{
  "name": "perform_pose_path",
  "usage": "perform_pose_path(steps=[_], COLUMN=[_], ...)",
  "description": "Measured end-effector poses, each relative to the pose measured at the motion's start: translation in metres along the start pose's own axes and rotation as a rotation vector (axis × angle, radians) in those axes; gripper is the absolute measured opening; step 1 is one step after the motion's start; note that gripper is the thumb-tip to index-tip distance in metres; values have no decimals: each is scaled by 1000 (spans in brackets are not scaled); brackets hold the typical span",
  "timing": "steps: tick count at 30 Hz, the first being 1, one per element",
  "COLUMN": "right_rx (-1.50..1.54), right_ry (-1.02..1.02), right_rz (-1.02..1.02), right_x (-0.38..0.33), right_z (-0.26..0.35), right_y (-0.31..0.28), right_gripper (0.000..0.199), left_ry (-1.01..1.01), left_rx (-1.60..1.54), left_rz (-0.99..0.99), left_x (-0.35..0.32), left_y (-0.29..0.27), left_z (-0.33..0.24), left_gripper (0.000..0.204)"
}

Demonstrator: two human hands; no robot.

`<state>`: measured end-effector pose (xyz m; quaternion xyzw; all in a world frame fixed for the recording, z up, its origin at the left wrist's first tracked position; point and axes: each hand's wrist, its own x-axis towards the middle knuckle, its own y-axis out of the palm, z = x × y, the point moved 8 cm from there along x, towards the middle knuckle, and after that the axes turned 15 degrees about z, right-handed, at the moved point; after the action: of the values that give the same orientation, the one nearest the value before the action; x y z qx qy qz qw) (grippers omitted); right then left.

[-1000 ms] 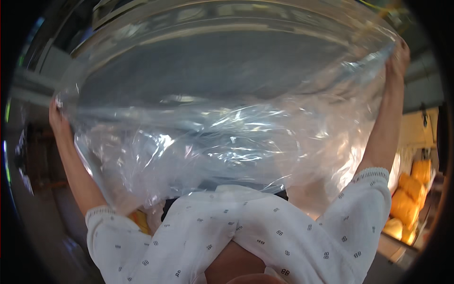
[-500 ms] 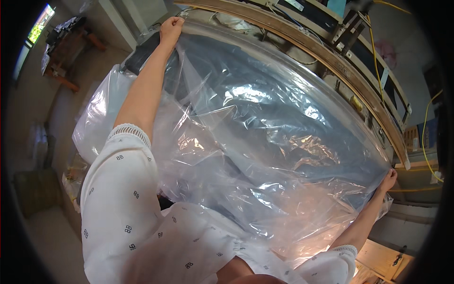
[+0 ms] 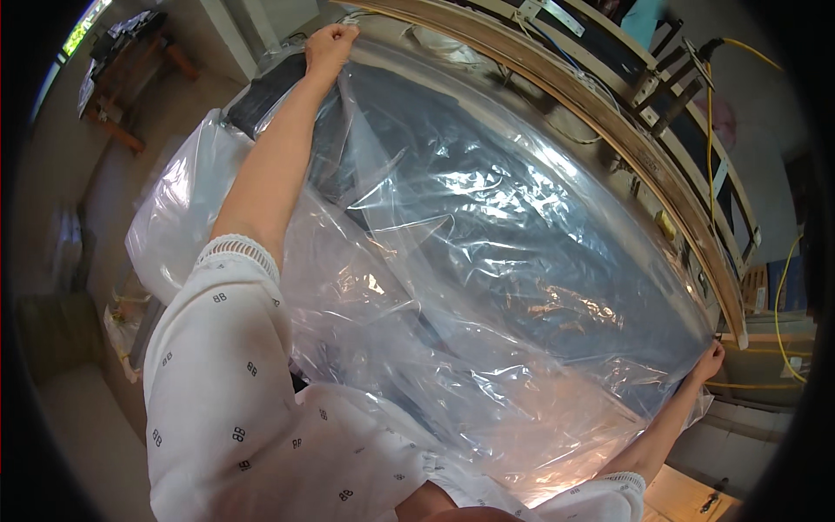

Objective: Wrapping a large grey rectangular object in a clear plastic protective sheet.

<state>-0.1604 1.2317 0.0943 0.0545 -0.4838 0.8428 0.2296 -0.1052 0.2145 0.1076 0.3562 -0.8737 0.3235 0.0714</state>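
Over worktable: one plastic sheet, two hands.

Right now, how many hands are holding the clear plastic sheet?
2. The left hand grips the clear plastic sheet at its top far edge; the right hand grips its lower right edge.

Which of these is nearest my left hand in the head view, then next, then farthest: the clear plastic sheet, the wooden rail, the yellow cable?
From the left hand:
1. Clear plastic sheet: gripped in its fingers, at the top edge.
2. Wooden rail: to the right, curving along the far side.
3. Yellow cable: farthest, upper right corner.
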Motion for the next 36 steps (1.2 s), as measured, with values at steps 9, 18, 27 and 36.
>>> perform_pose_path(steps=[9,18,27,36], right_rx=[-190,332,547,1890], right_ry=[-13,46,310,320], right_rz=[-205,-43,-123,73], right_x=[2,-19,1,-128], right_z=[-4,48,6,23], right_y=[-29,-10,29,0], right_gripper=[37,46,39,26], left_ry=[-133,-242,-278,-11], left_rx=[-165,-883,-104,295], left_rz=[-75,-396,-37,398], left_x=[7,6,31,136], left_y=[11,-30,-47,-181], left_z=[7,66,98,124], left_gripper=[26,16,52,49])
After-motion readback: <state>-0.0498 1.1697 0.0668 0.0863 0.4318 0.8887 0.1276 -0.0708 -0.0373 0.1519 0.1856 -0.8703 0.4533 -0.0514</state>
